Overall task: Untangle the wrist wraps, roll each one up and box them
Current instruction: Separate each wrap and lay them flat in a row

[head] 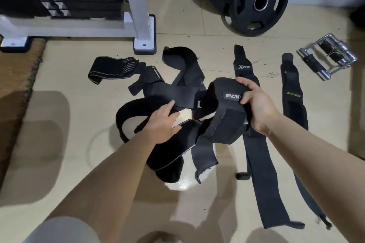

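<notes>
A tangled heap of black wrist wraps (177,92) lies on the tiled floor in the middle. My right hand (254,104) grips a folded black wrap with a white-lettered label (227,112), lifted at the heap's right side. My left hand (165,122) rests with spread fingers on the looped straps at the heap's left. Two wraps lie stretched out straight to the right: one marked XTEP (256,154) and one marked XUEYING (294,104). A striped grey-black wrap (110,70) sticks out at the heap's upper left. No box is in view.
A white machine frame with a black weight stack (138,25) stands at the back left. A black weight plate (258,0) leans on the back wall. A chrome cable handle (327,55) lies at the far right. A brown mat edge (17,85) runs along the left.
</notes>
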Tool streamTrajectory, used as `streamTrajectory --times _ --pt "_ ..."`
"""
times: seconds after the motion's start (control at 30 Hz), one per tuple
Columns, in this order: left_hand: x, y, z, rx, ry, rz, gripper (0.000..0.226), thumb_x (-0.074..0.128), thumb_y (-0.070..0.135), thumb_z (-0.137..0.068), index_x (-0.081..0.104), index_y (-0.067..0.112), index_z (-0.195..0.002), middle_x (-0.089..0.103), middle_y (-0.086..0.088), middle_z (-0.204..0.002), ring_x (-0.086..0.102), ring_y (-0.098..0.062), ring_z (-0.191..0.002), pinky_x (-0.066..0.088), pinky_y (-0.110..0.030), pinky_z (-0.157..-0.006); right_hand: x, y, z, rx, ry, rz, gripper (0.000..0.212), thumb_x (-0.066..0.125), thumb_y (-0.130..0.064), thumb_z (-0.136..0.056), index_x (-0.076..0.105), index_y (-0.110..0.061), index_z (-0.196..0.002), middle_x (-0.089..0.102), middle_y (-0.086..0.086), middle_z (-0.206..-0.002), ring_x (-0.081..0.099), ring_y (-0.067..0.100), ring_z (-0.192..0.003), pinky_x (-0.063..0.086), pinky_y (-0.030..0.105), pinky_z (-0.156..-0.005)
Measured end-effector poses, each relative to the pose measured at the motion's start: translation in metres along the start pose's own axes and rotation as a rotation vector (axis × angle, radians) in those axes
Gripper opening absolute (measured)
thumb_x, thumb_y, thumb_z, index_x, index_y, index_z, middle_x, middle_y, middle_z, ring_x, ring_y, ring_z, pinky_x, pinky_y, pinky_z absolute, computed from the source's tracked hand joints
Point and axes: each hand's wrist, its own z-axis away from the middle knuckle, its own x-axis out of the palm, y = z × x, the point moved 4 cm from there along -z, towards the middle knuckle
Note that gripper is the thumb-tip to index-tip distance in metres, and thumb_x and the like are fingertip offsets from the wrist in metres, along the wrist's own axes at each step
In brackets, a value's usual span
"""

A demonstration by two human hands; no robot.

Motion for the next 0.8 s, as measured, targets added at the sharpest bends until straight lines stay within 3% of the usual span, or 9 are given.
streamTrajectory --times 0.07,0.2,0.27,0.4,0.53,0.7,0.8 --pt "0.013 0.014 -0.016 0.082 -0.057 0.055 0.067 0.041 0.055 -0.095 0.022 0.024 -0.151 -0.008 -0.002 -0.161 -0.003 -0.022 -0.148 0.002 -0.042 -0.119 0.004 0.002 -0.005 -0.047 0.015 0.074 0.073 0.03 0.015 -0.075 0.05 -0.028 -0.131 0.056 0.005 -0.108 0.058 0.019 -0.081 0.05 0.026 -0.059" --pt "0.021 0.013 -0.05 0.12 -0.095 -0.078 0.089 0.04 0.071 -0.086 0.002 0.025 -0.154 -0.018 -0.002 -0.16 -0.014 -0.025 -0.147 -0.005 -0.047 -0.119 0.013 0.01 -0.014 -0.118 -0.008 0.283 0.077 0.034 0.015 -0.077 0.046 -0.035 -0.134 0.053 0.001 -0.12 0.057 0.014 -0.089 0.05 0.023 -0.058" --pt "0.015 0.007 -0.065 0.116 -0.107 -0.083 0.078 0.03 0.069 -0.091 0.005 0.029 -0.153 -0.017 0.001 -0.16 -0.015 -0.023 -0.147 -0.006 -0.047 -0.119 0.012 0.011 -0.022 -0.148 0.038 0.291 0.075 0.034 0.015 -0.079 0.044 -0.034 -0.136 0.053 -0.005 -0.114 0.056 0.008 -0.088 0.05 0.021 -0.062" --pt "0.02 -0.014 -0.081 0.023 -0.184 -0.041 0.053 0.017 0.053 -0.1 0.021 0.037 -0.151 -0.012 0.006 -0.161 -0.013 -0.028 -0.147 -0.006 -0.05 -0.118 0.004 0.009 -0.037 -0.232 0.206 0.404 0.074 0.036 0.01 -0.082 0.035 -0.032 -0.143 0.053 -0.015 -0.112 0.053 0.0 -0.094 0.048 0.023 -0.085" --pt "0.048 -0.033 -0.081 -0.028 -0.283 -0.155 0.07 0.026 0.07 -0.091 -0.003 0.044 -0.15 -0.022 0.008 -0.159 -0.015 -0.037 -0.145 0.0 -0.057 -0.115 0.001 0.007 -0.05 -0.267 0.203 0.542 0.075 0.036 0.007 -0.084 0.029 -0.036 -0.145 0.048 -0.016 -0.119 0.05 0.006 -0.103 0.042 0.023 -0.09" --pt "0.06 -0.058 -0.066 -0.089 -0.253 -0.191 0.076 0.039 0.057 -0.093 -0.013 0.045 -0.148 -0.028 0.006 -0.156 -0.017 -0.038 -0.144 0.008 -0.066 -0.111 0.006 0.013 -0.055 -0.25 0.152 0.589 0.074 0.037 0.01 -0.081 0.037 -0.033 -0.141 0.048 -0.014 -0.123 0.048 0.009 -0.113 0.041 0.021 -0.095" --pt "0.056 -0.08 -0.046 -0.165 -0.28 -0.21 0.095 0.058 0.048 -0.088 -0.016 0.043 -0.147 -0.028 0.004 -0.156 -0.015 -0.037 -0.145 0.004 -0.06 -0.114 0.01 0.016 -0.053 -0.224 0.153 0.553 0.073 0.036 0.011 -0.079 0.045 -0.034 -0.136 0.051 -0.009 -0.125 0.051 0.015 -0.117 0.044 0.032 -0.102"
